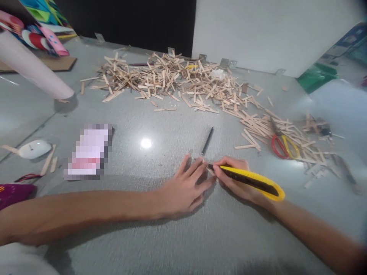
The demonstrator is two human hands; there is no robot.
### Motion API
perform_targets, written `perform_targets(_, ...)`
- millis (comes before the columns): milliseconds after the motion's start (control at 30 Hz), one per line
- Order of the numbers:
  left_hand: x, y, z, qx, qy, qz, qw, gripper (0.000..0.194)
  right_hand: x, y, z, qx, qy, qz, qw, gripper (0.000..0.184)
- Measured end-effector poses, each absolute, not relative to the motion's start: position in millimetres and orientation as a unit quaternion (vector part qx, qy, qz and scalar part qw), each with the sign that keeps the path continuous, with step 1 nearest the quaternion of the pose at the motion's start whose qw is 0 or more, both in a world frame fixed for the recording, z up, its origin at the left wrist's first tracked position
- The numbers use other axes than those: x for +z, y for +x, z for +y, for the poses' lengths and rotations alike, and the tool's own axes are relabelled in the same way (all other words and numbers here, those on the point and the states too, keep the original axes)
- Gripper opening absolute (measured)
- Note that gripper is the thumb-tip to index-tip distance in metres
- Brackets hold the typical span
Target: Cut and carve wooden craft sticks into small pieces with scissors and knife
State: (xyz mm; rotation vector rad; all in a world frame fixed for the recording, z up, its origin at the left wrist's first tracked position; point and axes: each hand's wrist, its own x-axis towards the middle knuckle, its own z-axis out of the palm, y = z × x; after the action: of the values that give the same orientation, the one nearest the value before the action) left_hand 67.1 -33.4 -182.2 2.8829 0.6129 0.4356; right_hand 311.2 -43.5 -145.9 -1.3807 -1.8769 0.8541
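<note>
My right hand (236, 177) grips a yellow and black utility knife (252, 180) low over the table, its handle slanting back over the wrist. The knife's front end meets the table right beside the fingertips of my left hand (187, 185). That left hand lies with its fingers stretched and spread on the grey tabletop (160, 244). A small pale piece shows between the two hands, mostly hidden by fingers; I cannot tell its exact shape. Just beyond the fingertips lies a dark pen-like stick (208, 140).
A heap of wooden sticks (160, 78) spreads across the back and right. Red and yellow scissors (282, 145) rest on it. At the left are a blurred-out phone-shaped object (90, 151), a white computer mouse (34, 149), a pale roll (34, 65) and a purple pouch (15, 194).
</note>
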Motion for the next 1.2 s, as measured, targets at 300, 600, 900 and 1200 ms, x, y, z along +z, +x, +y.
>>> perform_targets(300, -183.2, 67.1, -33.9, 0.146, 0.964, 0.204, 0.086, 0.079, -146.0, 310.4, -43.4, 0.331, -0.538, -0.703, 0.326, 0.029)
perform_targets(600, -180.1, 67.9, -32.7, 0.139, 0.966, 0.205, 0.076, 0.074, -144.7, 310.6, -43.4, 0.316, -0.522, -0.723, 0.323, 0.03)
perform_targets(900, -182.9, 67.6, -30.4, 0.126, 0.971, 0.196, 0.045, 0.064, -149.9, 308.2, -42.7, 0.299, -0.496, -0.739, 0.343, 0.038)
perform_targets(1200, -177.6, 65.5, -29.3, 0.098, 0.975, 0.197, 0.012, 0.065, -153.8, 311.4, -41.8, 0.281, -0.482, -0.762, 0.33, 0.036)
